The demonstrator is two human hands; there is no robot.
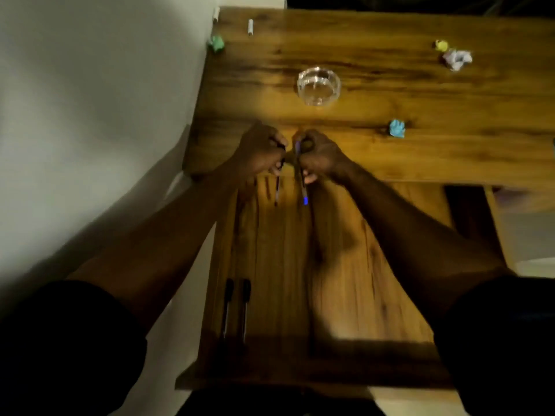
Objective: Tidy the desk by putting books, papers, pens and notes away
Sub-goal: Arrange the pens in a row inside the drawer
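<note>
My left hand (260, 151) grips a dark pen (276, 190) whose tip points down toward me. Close beside it, my right hand (318, 156) grips a blue-capped pen (303, 190), also pointing down. Both hands hover at the front edge of the wooden desk (390, 94), above a lower wooden pull-out surface (345, 280). Two black pens (237, 307) lie side by side on that lower surface near its left edge. Crumpled notes lie on the desk: a blue one (397, 128), a green one (216, 43), a yellow one (441, 45) and a white one (457, 59).
A clear glass dish (319, 85) stands mid-desk just beyond my hands. A small white stick-like object (250, 27) lies at the far left of the desk. A pale wall (90, 100) runs along the desk's left side. The picture is dim and blurred.
</note>
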